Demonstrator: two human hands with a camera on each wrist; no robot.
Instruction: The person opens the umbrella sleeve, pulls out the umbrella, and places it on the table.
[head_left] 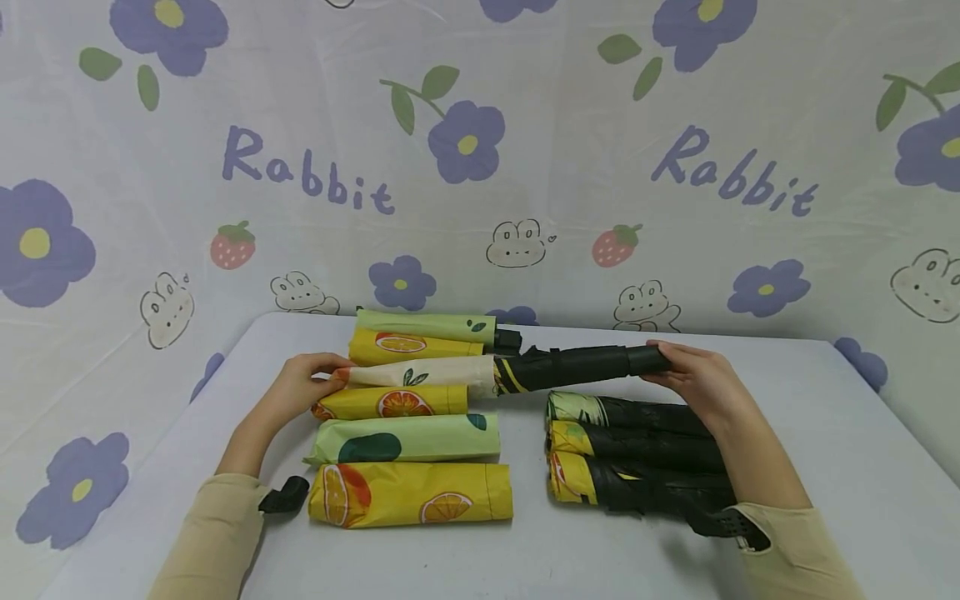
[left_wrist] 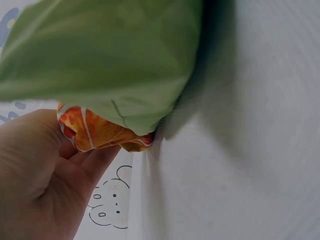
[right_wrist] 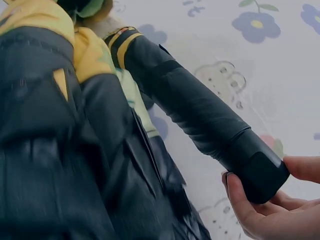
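Note:
A folded black umbrella [head_left: 577, 367] lies partly inside a cream sleeve [head_left: 450, 375] with a leaf print; yellow stripes show at the sleeve's mouth. My left hand [head_left: 311, 383] holds the sleeve's closed left end. At the other end, my right hand [head_left: 701, 383] pinches the umbrella's black handle [right_wrist: 260, 172] between thumb and fingers. Umbrella and sleeve stretch across between both hands, above the table. In the left wrist view, a green sleeve [left_wrist: 110, 55] blocks much of the scene in front of my left hand [left_wrist: 45, 175].
Below the held sleeve lie a yellow orange-print sleeve [head_left: 405, 402], a green sleeve [head_left: 427, 439] and another yellow sleeve [head_left: 405, 493]. Behind it are a yellow sleeve [head_left: 450, 347] and a green-sleeved umbrella [head_left: 427, 322]. Several folded black umbrellas [head_left: 645, 450] lie at right on the white table [head_left: 525, 558].

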